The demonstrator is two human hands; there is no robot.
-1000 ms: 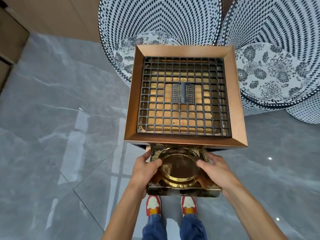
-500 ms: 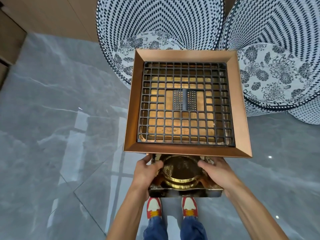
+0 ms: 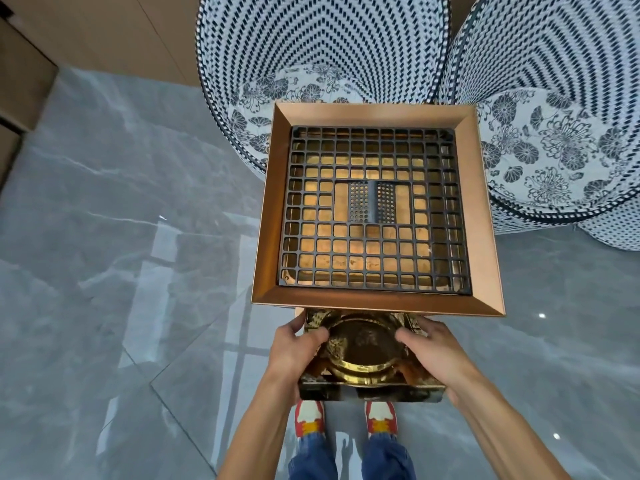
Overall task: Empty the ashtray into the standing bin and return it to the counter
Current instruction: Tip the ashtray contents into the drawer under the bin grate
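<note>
Two hands on one ashtray [image 3: 370,358]: left hand [image 3: 294,355] clamped on its left side with thumb hooked over the rim, right hand [image 3: 434,353] clamped on the right side the same way. Held level in the air, square and gold with a round bowl, just in front of the bin [image 3: 377,303] and below its copper rim, far edge tucked under that near rim. Nothing resting on any desk; no desk in view at all. Black grate [image 3: 375,209] seated across the bin's top, perforated plate at its centre. Bowl dark and stained (loose ash or only residue, cannot tell). Shoes [image 3: 310,419] on the grey floor [image 3: 104,271] directly beneath. Two woven chairs [image 3: 322,46] behind the bin.

Probably mid-emptying or about to tip. Risks from here:
- Tipping short of the grate, so ash drops past the near rim onto floor and shoes.
- Catching the far edge on the rim's underside while lifting, jolting the contents out.
- Slipping from a side-only grip on polished metal once tilted steeply.
</note>
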